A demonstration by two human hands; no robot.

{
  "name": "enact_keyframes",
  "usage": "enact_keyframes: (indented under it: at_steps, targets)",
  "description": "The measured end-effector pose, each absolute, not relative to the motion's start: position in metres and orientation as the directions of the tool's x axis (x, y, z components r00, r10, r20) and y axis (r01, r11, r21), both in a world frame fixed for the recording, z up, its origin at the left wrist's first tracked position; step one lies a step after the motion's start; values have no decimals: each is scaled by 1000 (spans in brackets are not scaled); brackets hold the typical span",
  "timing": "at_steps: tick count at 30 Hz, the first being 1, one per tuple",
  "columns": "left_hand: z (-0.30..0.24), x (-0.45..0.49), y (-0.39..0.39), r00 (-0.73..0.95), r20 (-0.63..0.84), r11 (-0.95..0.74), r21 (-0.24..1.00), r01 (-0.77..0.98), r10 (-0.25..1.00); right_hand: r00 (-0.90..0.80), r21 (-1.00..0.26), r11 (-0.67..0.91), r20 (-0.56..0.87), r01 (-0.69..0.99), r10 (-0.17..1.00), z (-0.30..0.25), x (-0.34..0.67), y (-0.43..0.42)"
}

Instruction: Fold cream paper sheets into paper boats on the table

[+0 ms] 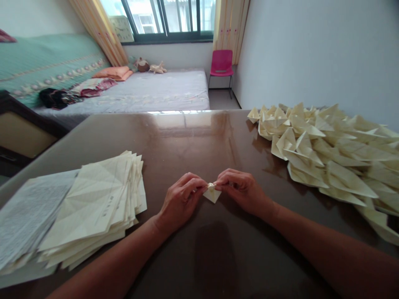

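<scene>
A small folded piece of cream paper point(212, 192) is pinched between both my hands just above the dark glossy table point(199, 137). My left hand point(181, 200) grips its left end with closed fingers. My right hand point(240, 187) pinches its right end, fingers pressed together. A pointed corner of the paper hangs down below my fingertips.
A stack of creased cream sheets point(96, 203) lies at the left, with printed pages point(28, 211) beneath it. A heap of several folded paper shapes point(330, 153) fills the right side. Beyond the table are a bed point(149, 91), a pink chair point(221, 63) and a window point(168, 18).
</scene>
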State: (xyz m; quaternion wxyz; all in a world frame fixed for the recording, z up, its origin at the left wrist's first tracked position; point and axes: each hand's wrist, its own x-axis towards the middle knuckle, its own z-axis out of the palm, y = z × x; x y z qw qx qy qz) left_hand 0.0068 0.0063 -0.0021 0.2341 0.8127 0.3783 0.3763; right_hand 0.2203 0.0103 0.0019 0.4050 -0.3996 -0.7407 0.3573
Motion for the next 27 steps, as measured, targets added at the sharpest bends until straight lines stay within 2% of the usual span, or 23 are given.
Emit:
enact_keyframes:
  at_steps: [6, 10, 13, 16, 19, 23, 27]
  targets:
    - [-4, 3, 13, 203, 313, -369, 849, 378, 928, -170, -985, 153, 138, 79, 976, -2, 224, 20]
    - [-7, 1, 20, 91, 196, -211, 954, 211, 976, -117, -996, 72, 77, -54, 990, -5, 228, 26]
    - [-9, 1, 24, 84, 115, -124, 986, 110, 990, -101, -992, 14, 27, -126, 995, -5, 230, 30]
    - [-9, 3, 23, 112, 142, -155, 982, 113, 984, -145, -996, 53, 63, -69, 987, -4, 229, 29]
    - [-9, 6, 19, 233, 195, -229, 966, 124, 953, -199, -990, 133, 121, 48, 973, -1, 224, 20]
    - [-8, 9, 14, 374, 160, -232, 960, 157, 913, -246, -968, 198, 156, 154, 956, 2, 219, 8]
    - [-7, 7, 13, 334, 72, -168, 948, 270, 940, -240, -976, 201, 177, 78, 954, 2, 218, 8]
